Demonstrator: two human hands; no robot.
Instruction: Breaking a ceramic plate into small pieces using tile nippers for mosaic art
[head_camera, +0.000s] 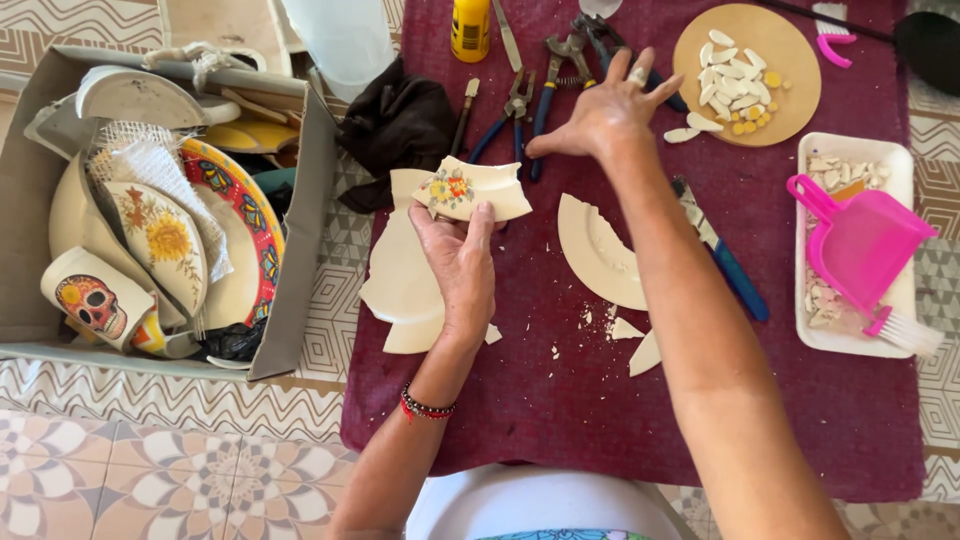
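Left hand (455, 262) grips a flowered plate shard (470, 190) above the maroon cloth (560, 400); right hand (600, 115), fingers spread, reaches for blue-handled nippers (545, 90), apparently to trim it.

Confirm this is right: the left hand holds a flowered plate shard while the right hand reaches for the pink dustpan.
One thing is wrong. In the head view the right hand reaches toward the pliers, not the dustpan, which lies apart in the white tray. The left hand does hold the flowered shard.

A box (300, 250) of crockery sits left of the cloth (560, 400); pliers (515, 110) lie on it.
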